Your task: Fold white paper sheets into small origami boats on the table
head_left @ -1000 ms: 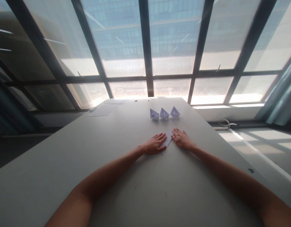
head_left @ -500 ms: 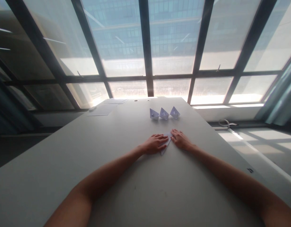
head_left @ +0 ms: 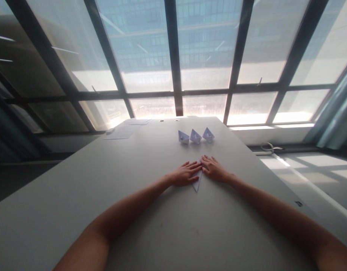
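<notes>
A folded white paper (head_left: pixel 197 185) lies on the table under my hands, its pointed corner towards me. My left hand (head_left: pixel 187 173) rests flat on its left part with the fingers spread. My right hand (head_left: pixel 214 168) lies over its far right edge, fingers stretched out, the tips touching those of my left hand. Both hands cover much of the sheet, so its full shape is hidden. Beyond them stand three folded paper boats, a left one (head_left: pixel 184 137), a middle one (head_left: pixel 195 137) and a right one (head_left: pixel 208 135).
The white table (head_left: pixel 150 226) runs away towards large windows. Flat paper sheets (head_left: pixel 121 132) lie at its far left. A pale coiled cable (head_left: pixel 270 146) sits beyond the table on the right, and curtains (head_left: pixel 335 116) hang at the sides.
The folded paper has turned, its near corner now closer to me. My right hand has shifted left against my left fingers. The boats stay in place.
</notes>
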Demonstrator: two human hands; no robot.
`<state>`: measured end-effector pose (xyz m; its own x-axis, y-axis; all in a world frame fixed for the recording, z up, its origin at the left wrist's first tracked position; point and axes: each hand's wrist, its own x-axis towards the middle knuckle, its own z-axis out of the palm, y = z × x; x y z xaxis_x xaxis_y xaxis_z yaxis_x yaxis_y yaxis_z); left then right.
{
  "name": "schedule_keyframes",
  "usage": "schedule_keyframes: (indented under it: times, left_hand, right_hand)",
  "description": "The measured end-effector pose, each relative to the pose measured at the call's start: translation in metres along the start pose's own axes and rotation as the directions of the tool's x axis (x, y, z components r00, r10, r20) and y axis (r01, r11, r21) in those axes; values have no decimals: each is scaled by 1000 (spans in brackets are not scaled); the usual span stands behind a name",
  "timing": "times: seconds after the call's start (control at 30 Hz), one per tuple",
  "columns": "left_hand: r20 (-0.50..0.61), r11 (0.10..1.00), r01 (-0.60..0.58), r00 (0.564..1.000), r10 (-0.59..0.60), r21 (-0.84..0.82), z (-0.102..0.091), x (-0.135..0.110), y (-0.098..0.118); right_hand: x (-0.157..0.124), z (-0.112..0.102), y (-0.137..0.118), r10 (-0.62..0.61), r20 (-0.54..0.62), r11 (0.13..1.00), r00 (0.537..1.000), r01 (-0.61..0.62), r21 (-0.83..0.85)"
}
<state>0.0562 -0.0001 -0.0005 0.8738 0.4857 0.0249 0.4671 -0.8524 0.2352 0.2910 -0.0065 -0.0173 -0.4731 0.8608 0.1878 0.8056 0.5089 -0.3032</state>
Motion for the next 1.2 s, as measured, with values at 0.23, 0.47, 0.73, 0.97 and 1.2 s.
schedule_keyframes:
  times: [0.23,0.47,0.73,0.97,1.2]
  left_hand:
    - [-4,1000,11,1000,-11,-9,1,0,-1]
    - [-4,995,-46,999,47,88,6,1,-4]
    - [-27,999,-24,999,25,48,10,3,-9]
    - [-56,1000,26,998,-25,17,9,4,-6]
    - [-69,998,18,998,-14,60,10,4,-6]
  right_hand:
    - [-7,0,-13,-23,77,999,997,21,35]
    - [-12,0,-38,-12,120,1000,993,12,6]
    - [-10,3,-36,17,110,999,994,-13,-33]
    - [-10,0,-36,-13,132,1000,991,13,-2]
    - [-11,-4,-34,-40,167,999,985,38,16]
